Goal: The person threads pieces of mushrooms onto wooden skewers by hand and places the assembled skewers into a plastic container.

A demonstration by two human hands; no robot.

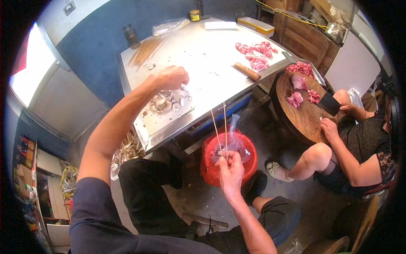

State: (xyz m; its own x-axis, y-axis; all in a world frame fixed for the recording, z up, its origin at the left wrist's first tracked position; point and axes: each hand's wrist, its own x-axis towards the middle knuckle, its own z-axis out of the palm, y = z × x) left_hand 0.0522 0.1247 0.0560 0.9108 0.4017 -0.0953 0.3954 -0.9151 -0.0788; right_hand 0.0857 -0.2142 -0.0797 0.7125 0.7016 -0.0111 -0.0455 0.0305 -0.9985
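Observation:
My left hand hangs over a heap of torn oyster mushrooms at the near left of the white table. Its fingers are curled closed, and whatever may be in them is hidden. Between the thumb and fingers of my right hand are two thin wooden skewers, pointing up and slightly apart. That hand is above a red tub lined with a clear plastic bag. More bare skewers lie in a loose bunch at the table's far left.
Sliced raw meat and a wooden-handled tool lie on the table's right side. A person at the right holds a cleaver over a round chopping block with meat. More mushrooms sit low, left of the table.

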